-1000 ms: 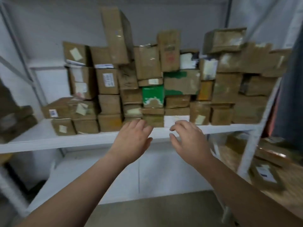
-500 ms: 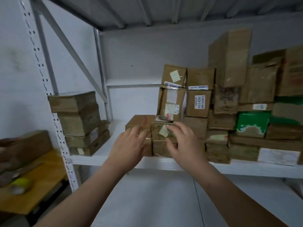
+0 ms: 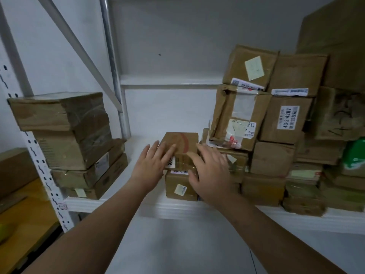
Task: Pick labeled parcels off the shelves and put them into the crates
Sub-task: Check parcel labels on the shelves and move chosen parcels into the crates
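Small brown parcel [image 3: 180, 142] w/ a red curved mark on top sits on a lower box [image 3: 177, 187], near the front edge of the white shelf [image 3: 118, 205], btwn the left stack [image 3: 65, 135] at the shelf's left end and the big pile of cartons [image 3: 272, 157] to the right. L hand [image 3: 151, 168] is at the parcel's left front corner, fingers straight and a bit spread, tips lying on the cardboard and over part of a white label [image 3: 169, 162] on its front; nothing gripped. R hand [image 3: 212, 172] covers the parcel's right front corner, fingers reaching fwd, only slightly bent, thumb low on the front face; can't tell if it presses or just hovers v. close, no closed grip seen. Lower box has a pale sticker [image 3: 180, 189] on its front. In the pile, a labelled carton [image 3: 286, 135] reading 43-2-4207 stands upright, a crumpled taped box [image 3: 240, 107] leans just left of it, a green pack [image 3: 354, 155] shows at the right edge. Perforated post [image 3: 39, 165] stands at the shelf's left front corner; wooden tabletop [image 3: 21, 218] beyond it, lower left
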